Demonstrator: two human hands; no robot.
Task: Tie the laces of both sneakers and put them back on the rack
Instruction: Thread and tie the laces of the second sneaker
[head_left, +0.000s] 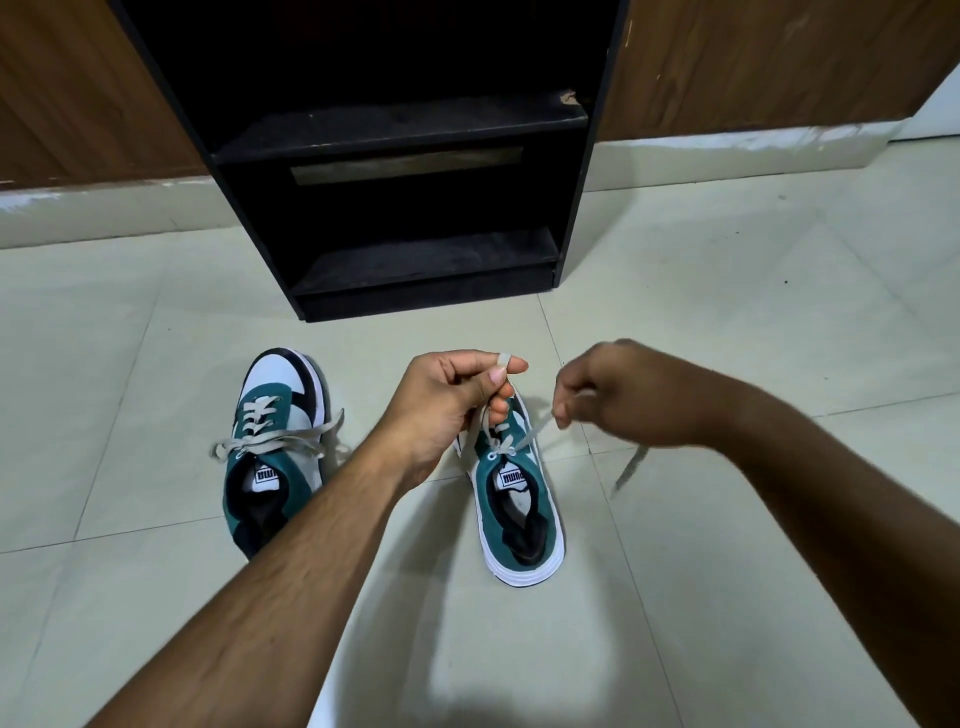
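Two green, white and black sneakers stand on the tiled floor, toes pointing at the rack. The left sneaker (275, 452) has its beige laces in a bow across the tongue. Over the right sneaker (519, 509), my left hand (447, 400) pinches one lace, which wraps around its forefinger. My right hand (618, 395) pinches the other lace (535, 428), whose loose end (631, 467) hangs down to the right. The hands hide the right sneaker's toe.
A black shoe rack (415, 249) with two bare shelves stands straight ahead against a wood-panelled wall (753, 62). Pale floor tiles (727, 291) spread on all sides. A white door edge (935, 109) shows at the far right.
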